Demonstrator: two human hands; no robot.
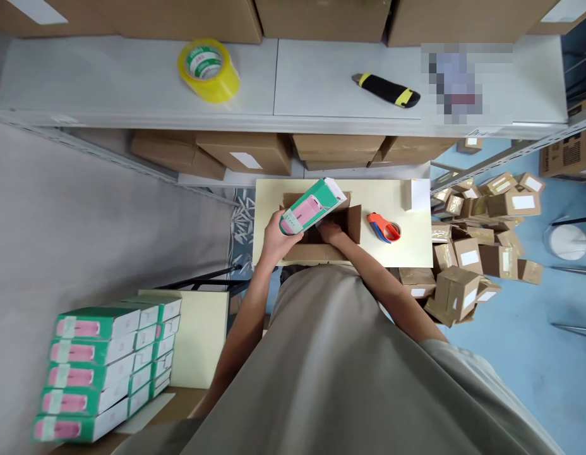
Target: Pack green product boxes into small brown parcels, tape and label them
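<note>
My left hand [277, 240] grips the lower end of a green and white product box [309, 205] with a pink item pictured on it. The box is tilted above an open cardboard carton [316, 253] on the pale table. Inside the carton reaches my right hand [329, 231]; its fingers are hidden by the carton's shadow and the green box. To the right of the carton lies an orange and blue tape dispenser [384, 227].
A white box [417, 194] stands at the table's back right. On the shelf above lie yellow tape [208, 69] and a utility knife [386, 90]. Stacked green boxes [84, 373] are at lower left; piled cartons [456, 294] fill the floor right of the table.
</note>
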